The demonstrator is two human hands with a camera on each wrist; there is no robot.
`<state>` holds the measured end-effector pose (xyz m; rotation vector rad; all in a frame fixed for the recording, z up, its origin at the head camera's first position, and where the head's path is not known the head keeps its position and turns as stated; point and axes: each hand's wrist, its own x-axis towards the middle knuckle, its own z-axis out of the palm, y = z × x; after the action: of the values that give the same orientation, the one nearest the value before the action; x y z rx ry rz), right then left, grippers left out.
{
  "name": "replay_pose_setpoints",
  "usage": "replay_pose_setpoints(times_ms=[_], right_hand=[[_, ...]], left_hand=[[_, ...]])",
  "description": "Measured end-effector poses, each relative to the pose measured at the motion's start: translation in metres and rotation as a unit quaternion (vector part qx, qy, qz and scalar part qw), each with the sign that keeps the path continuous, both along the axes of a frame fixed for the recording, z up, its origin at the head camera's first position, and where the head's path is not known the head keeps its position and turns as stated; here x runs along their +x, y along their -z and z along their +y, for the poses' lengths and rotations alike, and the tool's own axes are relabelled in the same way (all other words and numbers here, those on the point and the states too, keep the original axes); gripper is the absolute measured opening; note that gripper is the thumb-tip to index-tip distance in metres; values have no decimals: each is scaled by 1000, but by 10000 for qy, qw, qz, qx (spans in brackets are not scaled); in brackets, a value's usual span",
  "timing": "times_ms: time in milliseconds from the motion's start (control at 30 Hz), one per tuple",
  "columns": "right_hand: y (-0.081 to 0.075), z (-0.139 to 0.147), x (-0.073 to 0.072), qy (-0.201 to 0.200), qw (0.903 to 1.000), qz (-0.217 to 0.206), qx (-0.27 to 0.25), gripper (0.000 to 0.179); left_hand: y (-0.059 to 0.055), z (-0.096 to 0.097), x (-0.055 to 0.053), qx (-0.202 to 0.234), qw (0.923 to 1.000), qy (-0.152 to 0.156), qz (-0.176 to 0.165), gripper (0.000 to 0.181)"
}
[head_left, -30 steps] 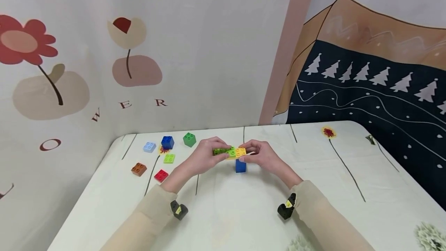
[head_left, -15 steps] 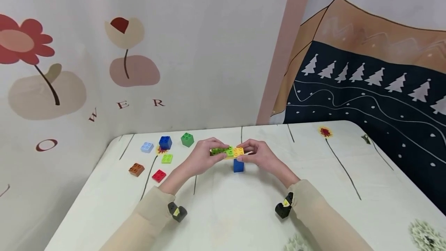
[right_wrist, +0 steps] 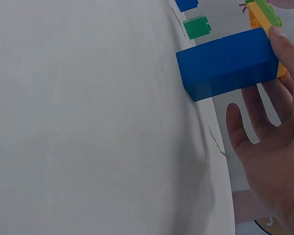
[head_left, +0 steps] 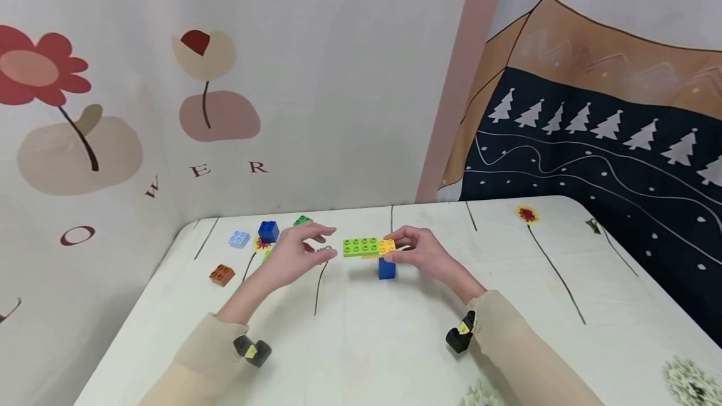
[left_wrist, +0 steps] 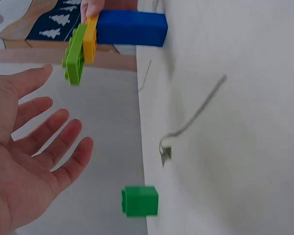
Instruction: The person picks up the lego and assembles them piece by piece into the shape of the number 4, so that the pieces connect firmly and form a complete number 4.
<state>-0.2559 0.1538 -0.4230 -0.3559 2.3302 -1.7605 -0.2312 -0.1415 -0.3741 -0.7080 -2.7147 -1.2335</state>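
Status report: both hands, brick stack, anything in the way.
Left hand open, holding nothing. Right hand pinching the yellow brick. Light-green brick on top, overhanging left; blue bricks beneath. Nothing visibly in the way.

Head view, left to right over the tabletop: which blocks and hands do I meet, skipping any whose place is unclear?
Brown block, light blue block, dark blue block, left hand, long lime block, right hand.

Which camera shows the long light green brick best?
The head view: the light green brick shows its whole studded top there. The left wrist view shows it mostly edge-on; the right wrist view, only part of it.
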Motion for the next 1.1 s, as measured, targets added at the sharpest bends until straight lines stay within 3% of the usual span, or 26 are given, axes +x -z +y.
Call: replay_pose_setpoints(times_ms=[333,567,867,1100], right_hand=[[2,1,2,194,9998,-108,-12,38],[2,0,1,192,9997,-118,-70,39],[2,1,0,171,9998,-33,-87,40],[3,-1,0,106,9998,-27,-161,39]], left_hand=[[11,-66,5,-15,9979,-647,1,42],[20,-100,14,-457,9927,-1065,-319,42],[38,-119,20,-679,9857,-1186,-982,49],[47,-122,21,-767,9842,-1139,-1117,55]])
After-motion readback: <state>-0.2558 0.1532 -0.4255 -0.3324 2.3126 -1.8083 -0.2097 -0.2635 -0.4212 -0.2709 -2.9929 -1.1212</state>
